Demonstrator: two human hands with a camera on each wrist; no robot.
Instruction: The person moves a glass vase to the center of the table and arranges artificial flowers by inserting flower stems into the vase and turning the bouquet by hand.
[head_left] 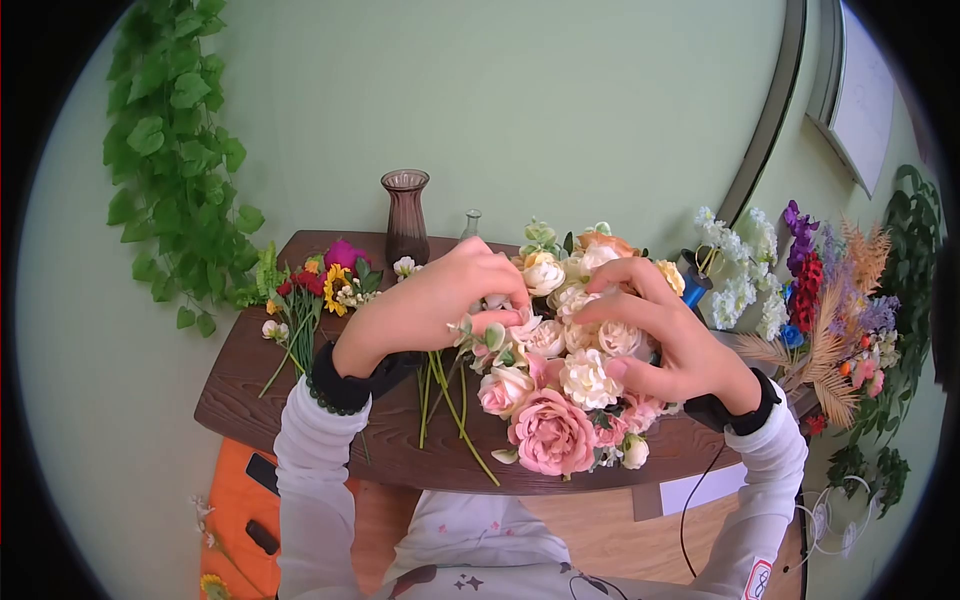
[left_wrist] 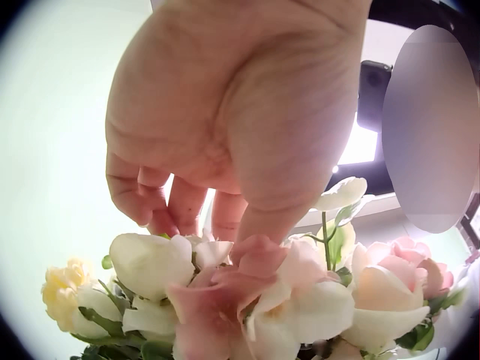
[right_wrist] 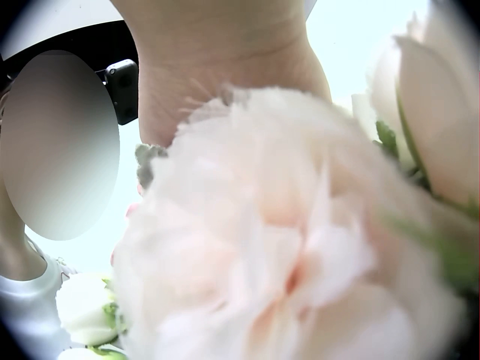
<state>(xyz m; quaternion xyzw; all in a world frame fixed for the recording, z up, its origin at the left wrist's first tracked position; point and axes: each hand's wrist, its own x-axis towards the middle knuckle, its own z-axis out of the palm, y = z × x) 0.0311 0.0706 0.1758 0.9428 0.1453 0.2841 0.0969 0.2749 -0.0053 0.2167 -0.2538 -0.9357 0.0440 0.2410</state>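
Note:
A large bouquet of pink, white and cream artificial flowers [head_left: 590, 380] lies over the dark wooden table [head_left: 390, 450], its green stems [head_left: 452, 405] slanting toward the front edge. My left hand [head_left: 455, 295] reaches in from the left, with thumb and fingers bent down among the blossoms. In the left wrist view the fingertips disappear behind white and pink petals [left_wrist: 217, 300], so I cannot tell whether they pinch a stem. Spread over the right side of the bouquet, my right hand [head_left: 675, 335] touches the flowers with gently curved fingers. A pale pink bloom [right_wrist: 285, 225] covers most of that hand in the right wrist view.
Behind the bouquet stand a purple glass vase [head_left: 406, 215] and a small clear bottle [head_left: 472, 224]. Loose flowers, including a sunflower [head_left: 337, 290], lie at the left. More flowers and dried leaves [head_left: 825, 345] crowd the right side. An orange surface [head_left: 245, 520] holds a phone [head_left: 263, 474].

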